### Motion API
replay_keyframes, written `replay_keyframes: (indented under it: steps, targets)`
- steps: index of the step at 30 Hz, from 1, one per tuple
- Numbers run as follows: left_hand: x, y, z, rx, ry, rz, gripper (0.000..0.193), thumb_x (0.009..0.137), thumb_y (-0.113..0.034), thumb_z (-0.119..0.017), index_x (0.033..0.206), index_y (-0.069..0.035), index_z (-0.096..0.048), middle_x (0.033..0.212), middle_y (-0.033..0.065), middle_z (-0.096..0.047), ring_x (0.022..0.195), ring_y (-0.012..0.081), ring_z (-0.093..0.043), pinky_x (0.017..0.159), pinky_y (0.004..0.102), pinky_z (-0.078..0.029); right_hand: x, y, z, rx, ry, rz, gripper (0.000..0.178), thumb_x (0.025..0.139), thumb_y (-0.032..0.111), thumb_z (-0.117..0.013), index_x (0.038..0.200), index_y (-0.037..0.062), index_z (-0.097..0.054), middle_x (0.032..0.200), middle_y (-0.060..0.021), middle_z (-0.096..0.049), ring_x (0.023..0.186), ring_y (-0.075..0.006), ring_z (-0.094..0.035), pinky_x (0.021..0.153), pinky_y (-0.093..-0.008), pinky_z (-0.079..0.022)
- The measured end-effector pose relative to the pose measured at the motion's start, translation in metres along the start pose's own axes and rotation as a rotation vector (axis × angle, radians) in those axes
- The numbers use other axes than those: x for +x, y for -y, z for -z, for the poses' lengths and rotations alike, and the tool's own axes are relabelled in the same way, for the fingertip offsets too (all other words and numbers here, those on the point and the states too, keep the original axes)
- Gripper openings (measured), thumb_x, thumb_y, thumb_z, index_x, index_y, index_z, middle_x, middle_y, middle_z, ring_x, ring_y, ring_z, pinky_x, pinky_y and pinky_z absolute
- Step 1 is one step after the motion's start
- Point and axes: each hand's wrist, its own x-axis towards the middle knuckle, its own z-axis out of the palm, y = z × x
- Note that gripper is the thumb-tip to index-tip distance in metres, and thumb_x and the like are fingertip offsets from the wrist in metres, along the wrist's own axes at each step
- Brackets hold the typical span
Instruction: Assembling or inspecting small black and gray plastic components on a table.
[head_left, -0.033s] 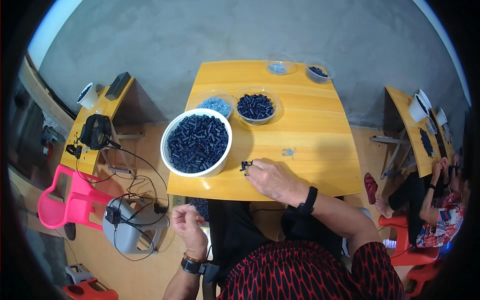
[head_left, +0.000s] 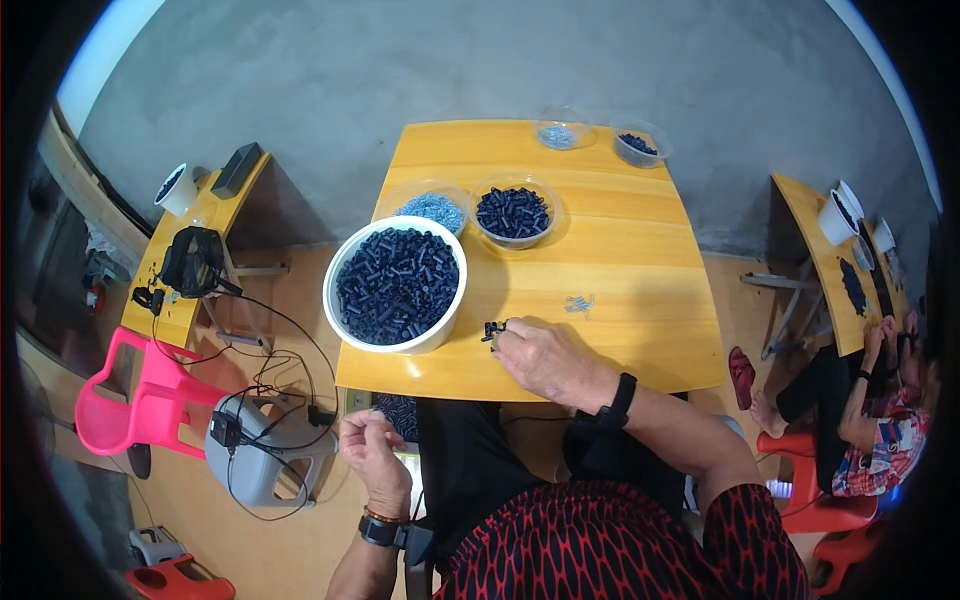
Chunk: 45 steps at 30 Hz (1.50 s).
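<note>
My right hand (head_left: 545, 362) rests on the wooden table (head_left: 620, 345) near its front edge. Its thumb and fingers pinch at a few small black tube-shaped pieces (head_left: 491, 331), and one seems to be between the fingertips. In front of the table edge, my left hand (head_left: 372, 450) hangs with curled fingers; what they hold, if anything, is hidden. A white bucket (head_left: 462, 285) full of black pieces stands left of my right hand. Beyond my right hand lies a small group of thin silvery metal pieces (head_left: 578, 304).
Behind the bucket sit a clear bowl of silvery pieces (head_left: 432, 208) and a clear bowl of black pieces (head_left: 512, 212). Two more bowls (head_left: 558, 132) stand far right. A pink chair (head_left: 150, 395) and cable-draped grey stool (head_left: 265, 455) are left. Another person's hands (head_left: 880, 335) work at a right-hand table.
My left hand has shifted very slightly to the left. My right hand and the pieces on the table look the same.
</note>
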Motion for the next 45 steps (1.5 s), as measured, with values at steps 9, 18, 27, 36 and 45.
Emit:
replay_keyframes:
  steps: [9,18,27,36,45]
  targets:
    - [0.036,0.049,0.032,-0.059,-0.173,0.53,0.009,0.092,-0.017,-0.062,0.094,-0.01,-0.056,0.075,0.002,-0.058,0.056,0.0136,-0.055,0.048,0.0284,-0.047,-0.011,0.004,0.009,0.522,-0.112,-0.283,0.009,0.094,0.006,-0.061,0.092,-0.0022,-0.057,0.084,-0.0132,-0.064,0.067,-0.0241,-0.065,0.061,-0.0345,-0.054]
    - [0.02,0.035,0.015,0.014,-0.081,0.215,0.011,0.094,-0.01,-0.06,0.104,-0.007,-0.058,0.079,0.0009,-0.056,0.06,0.0086,-0.054,0.052,0.0228,-0.047,-0.036,-0.006,0.017,1.302,-0.17,-0.466,0.004,0.094,-0.001,-0.061,0.098,0.0008,-0.061,0.09,-0.0106,-0.068,0.074,-0.0178,-0.069,0.065,-0.0305,-0.059]
    - [-0.042,-0.022,-0.089,0.041,0.511,-0.023,0.022,0.092,-0.004,-0.068,0.112,0.002,-0.062,0.091,0.001,-0.06,0.081,0.0073,-0.057,0.073,0.0226,-0.05,-0.054,0.014,-0.003,1.435,-0.113,-0.471,0.009,0.097,0.003,-0.059,0.106,0.0003,-0.058,0.089,-0.0115,-0.068,0.076,-0.0164,-0.069,0.069,-0.0281,-0.059]
    - [-0.048,0.005,-0.13,0.068,0.557,-0.128,0.012,0.099,-0.011,-0.061,0.1,0.001,-0.058,0.089,0.006,-0.064,0.075,0.0108,-0.061,0.068,0.0256,-0.053,-0.067,0.007,0.03,1.243,-0.086,-0.521,0.007,0.097,0.005,-0.06,0.099,-0.0013,-0.059,0.086,-0.0099,-0.067,0.077,-0.0153,-0.067,0.068,-0.0289,-0.056]
    - [-0.045,0.006,-0.133,0.092,0.486,-0.081,0.01,0.099,-0.01,-0.059,0.1,-0.001,-0.055,0.082,0.0031,-0.06,0.069,0.0092,-0.059,0.062,0.0235,-0.052,-0.056,-0.058,0.058,0.058,-0.335,-0.462,0.013,0.085,0.009,-0.067,0.08,-0.0021,-0.062,0.082,-0.0191,-0.061,0.081,-0.0381,-0.061,0.071,-0.0432,-0.049]
